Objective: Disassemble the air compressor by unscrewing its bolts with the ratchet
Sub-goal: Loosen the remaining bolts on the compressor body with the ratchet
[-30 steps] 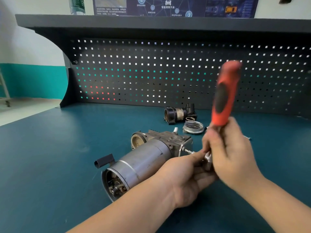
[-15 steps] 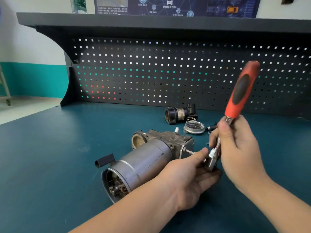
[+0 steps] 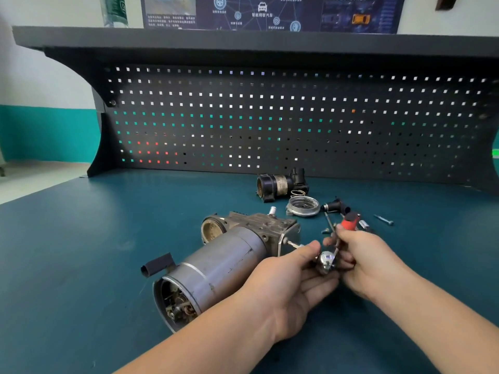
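Compressor (image 3: 226,265) lies on its side on teal bench (image 3: 81,265), open motor end toward camera, bolt (image 3: 293,244) sticking out of its right side. Left hand (image 3: 286,282) pinches ratchet (image 3: 328,261) at chrome head, just beside bolt. Right hand (image 3: 370,263) curls around ratchet's red handle, tip poking out above fingers. Behind: black cylinder part (image 3: 278,184), round metal cover (image 3: 303,207), spring (image 3: 297,192), loose screw (image 3: 383,220). Poster (image 3: 270,12) above pegboard (image 3: 270,117) bears small text, too blurred to read.
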